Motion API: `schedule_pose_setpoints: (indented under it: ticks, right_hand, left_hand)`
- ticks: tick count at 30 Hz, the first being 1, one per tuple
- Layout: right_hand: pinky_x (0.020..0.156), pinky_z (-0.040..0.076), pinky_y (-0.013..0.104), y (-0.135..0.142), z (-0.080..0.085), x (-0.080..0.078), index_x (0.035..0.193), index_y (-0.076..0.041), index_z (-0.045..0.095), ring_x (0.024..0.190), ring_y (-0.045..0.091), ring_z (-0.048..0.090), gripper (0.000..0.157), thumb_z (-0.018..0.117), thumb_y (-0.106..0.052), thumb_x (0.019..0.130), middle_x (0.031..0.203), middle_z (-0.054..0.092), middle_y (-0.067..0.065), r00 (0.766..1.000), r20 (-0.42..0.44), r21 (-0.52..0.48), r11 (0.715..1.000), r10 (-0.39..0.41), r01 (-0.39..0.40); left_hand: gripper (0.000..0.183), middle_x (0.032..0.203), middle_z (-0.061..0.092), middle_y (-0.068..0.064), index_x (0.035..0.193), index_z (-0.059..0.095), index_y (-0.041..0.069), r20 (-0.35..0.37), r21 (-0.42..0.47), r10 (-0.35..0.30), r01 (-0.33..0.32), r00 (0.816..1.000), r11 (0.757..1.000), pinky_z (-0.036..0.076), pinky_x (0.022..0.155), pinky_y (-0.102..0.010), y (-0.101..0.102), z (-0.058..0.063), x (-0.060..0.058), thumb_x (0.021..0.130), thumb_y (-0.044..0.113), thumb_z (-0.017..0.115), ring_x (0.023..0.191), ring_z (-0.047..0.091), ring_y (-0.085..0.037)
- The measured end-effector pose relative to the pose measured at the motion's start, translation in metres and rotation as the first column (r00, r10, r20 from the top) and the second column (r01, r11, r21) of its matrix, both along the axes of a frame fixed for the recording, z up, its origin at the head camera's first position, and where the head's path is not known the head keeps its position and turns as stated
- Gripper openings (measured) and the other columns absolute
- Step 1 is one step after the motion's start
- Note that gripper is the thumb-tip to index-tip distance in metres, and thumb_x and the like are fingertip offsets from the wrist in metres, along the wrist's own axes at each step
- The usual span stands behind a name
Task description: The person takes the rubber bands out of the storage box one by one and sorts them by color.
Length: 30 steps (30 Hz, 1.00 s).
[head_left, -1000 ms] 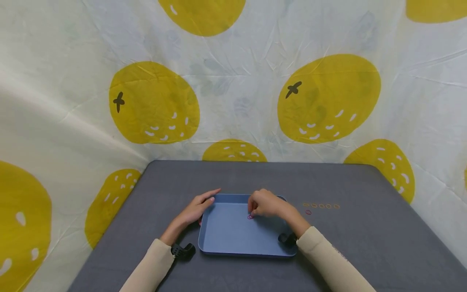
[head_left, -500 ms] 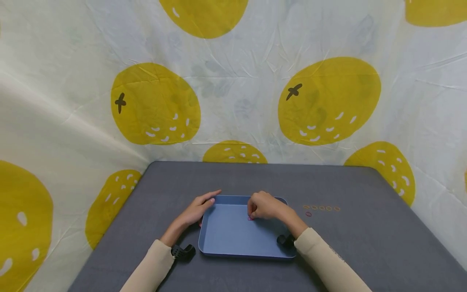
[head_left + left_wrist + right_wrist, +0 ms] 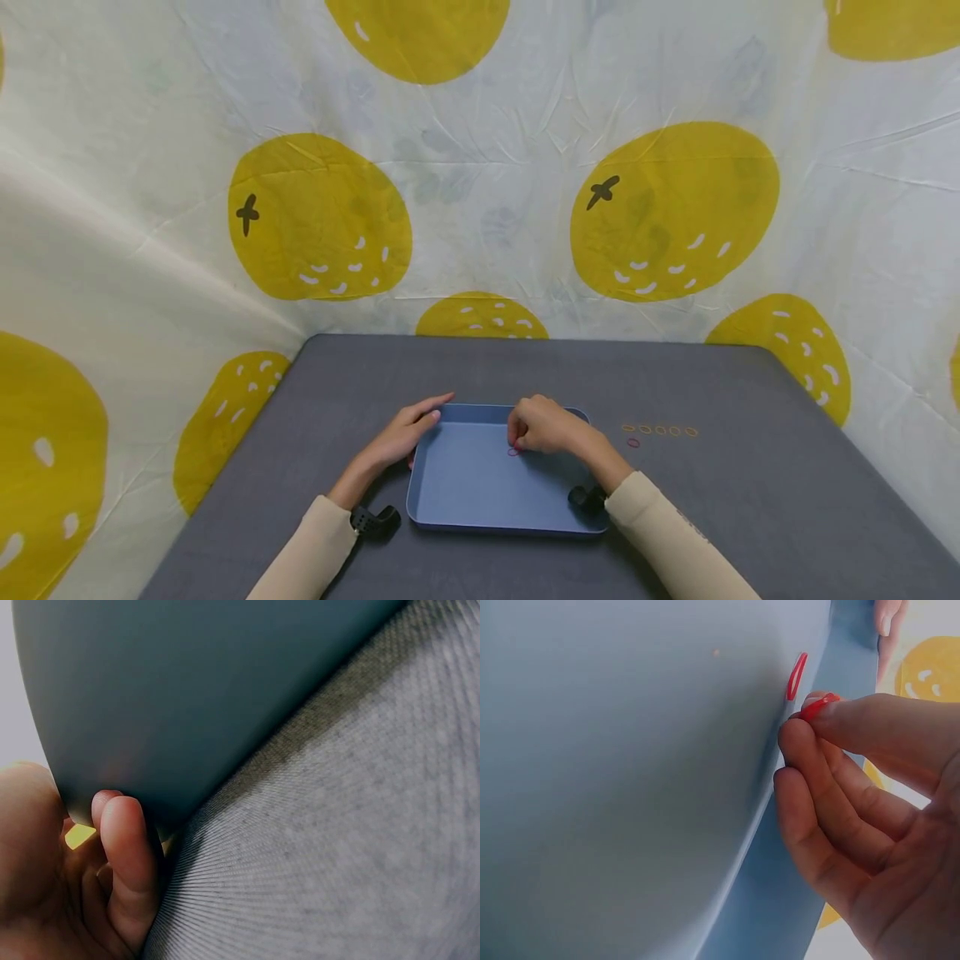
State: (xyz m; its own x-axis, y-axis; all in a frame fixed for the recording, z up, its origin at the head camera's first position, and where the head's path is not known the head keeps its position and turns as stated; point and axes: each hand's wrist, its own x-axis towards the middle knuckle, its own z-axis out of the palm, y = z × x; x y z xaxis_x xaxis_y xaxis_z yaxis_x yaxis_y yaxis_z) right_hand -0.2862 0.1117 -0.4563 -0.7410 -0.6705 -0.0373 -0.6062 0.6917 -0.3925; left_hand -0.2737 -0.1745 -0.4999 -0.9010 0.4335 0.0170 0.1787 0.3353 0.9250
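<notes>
Hardly anything looks moved from a second ago. Inside the blue tray (image 3: 472, 496), toward 1 o'clock, the right hand (image 3: 551, 425) pinches a red ring (image 3: 821, 706) beside a loose ring (image 3: 799, 676); squeezing hard could flick it off. At 10 o'clock, the left hand (image 3: 400, 435) holds the tray.

We log the tray (image 3: 480, 492) as plain dusty blue; the pinched loop (image 3: 820, 706) and the loop lying inside (image 3: 796, 676), bright red. On the tablecloth (image 3: 487, 367), dark grey and finely ribbed, we note a pinkish-red loop (image 3: 633, 443), five orange-yellow loops (image 3: 660, 431). Backdrop (image 3: 487, 208): white, printed with mustard-yellow fruit (image 3: 322, 217), white flecks, dark crosses. Sleeves (image 3: 300, 550) cream; wrist cameras (image 3: 375, 522) black.
</notes>
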Motion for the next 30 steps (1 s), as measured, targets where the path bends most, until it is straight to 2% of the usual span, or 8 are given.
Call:
schedule_pose_setpoints:
  ticks: [10, 16, 23, 30]
  right_hand:
    - [0.06, 0.047, 0.025, 0.0, 0.001, 0.001, 0.077, -0.017, 0.073, 0.064, 0.005, 0.055, 0.013, 0.07, -0.005, 0.082, 0.07, 0.064, -0.012, 1.0, -0.002, 0.001, 1.0, -0.001, 0.001]
    - [0.06, 0.047, 0.024, 0.001, 0.0, 0.002, 0.076, -0.016, 0.073, 0.064, 0.007, 0.054, 0.013, 0.07, -0.004, 0.081, 0.07, 0.063, -0.011, 1.0, 0.001, -0.011, 1.0, -0.015, 0.015]
    - [0.06, 0.046, 0.024, 0.002, -0.001, 0.002, 0.075, -0.017, 0.073, 0.064, 0.005, 0.054, 0.011, 0.073, -0.008, 0.082, 0.07, 0.064, -0.01, 1.0, -0.024, -0.013, 1.0, -0.005, 0.005]
    - [0.055, 0.044, 0.023, 0.001, -0.002, 0.003, 0.073, -0.016, 0.072, 0.061, 0.007, 0.052, 0.012, 0.073, -0.01, 0.083, 0.069, 0.063, -0.009, 1.0, -0.027, -0.033, 0.999, -0.01, 0.009]
  left_hand:
    - [0.042, 0.138, 0.053, -0.014, 0.148, 0.041, 0.017, 0.002, 0.015, -0.014, 0.014, 1.0, 1.0, 0.044, 0.035, -0.039, 0.001, 0.003, -0.002, 0.105, 0.022, 0.039, 0.033, 0.041, -0.022]
    - [0.042, 0.139, 0.052, -0.013, 0.147, 0.042, 0.018, -0.016, 0.001, 0.0, 0.0, 1.0, 1.0, 0.045, 0.035, -0.04, 0.001, 0.002, -0.002, 0.105, 0.021, 0.039, 0.034, 0.042, -0.025]
    - [0.042, 0.139, 0.051, -0.012, 0.147, 0.043, 0.018, 0.004, 0.01, 0.0, 0.0, 1.0, 1.0, 0.044, 0.035, -0.041, 0.0, 0.001, -0.003, 0.105, 0.022, 0.04, 0.035, 0.042, -0.026]
    - [0.042, 0.142, 0.049, -0.008, 0.147, 0.041, 0.024, -0.002, -0.005, -0.003, 0.003, 1.0, 1.0, 0.045, 0.035, -0.041, -0.005, -0.021, -0.015, 0.105, 0.027, 0.039, 0.034, 0.042, -0.025]
